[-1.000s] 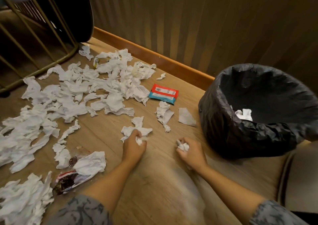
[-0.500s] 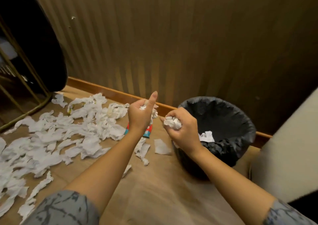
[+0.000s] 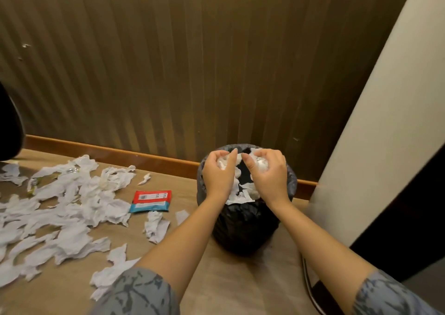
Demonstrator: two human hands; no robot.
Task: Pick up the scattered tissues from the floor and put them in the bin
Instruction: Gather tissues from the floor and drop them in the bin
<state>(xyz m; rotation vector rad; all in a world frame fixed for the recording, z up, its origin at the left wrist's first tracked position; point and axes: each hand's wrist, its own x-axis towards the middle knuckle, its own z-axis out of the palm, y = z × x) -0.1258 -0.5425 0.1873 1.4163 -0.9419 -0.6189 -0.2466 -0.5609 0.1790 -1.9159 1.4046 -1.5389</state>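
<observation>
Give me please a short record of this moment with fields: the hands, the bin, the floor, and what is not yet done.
left hand: left hand over the bin's mouth, fingers curled around a crumpled tissue
right hand: right hand beside it over the bin, also closed on a tissue wad
bin: black-lined bin by the wall, some white tissue already inside
floor: many scattered tissues left of the bin; a red and blue packet among them
not yet done: both handfuls not released; most tissues remain on the floor
</observation>
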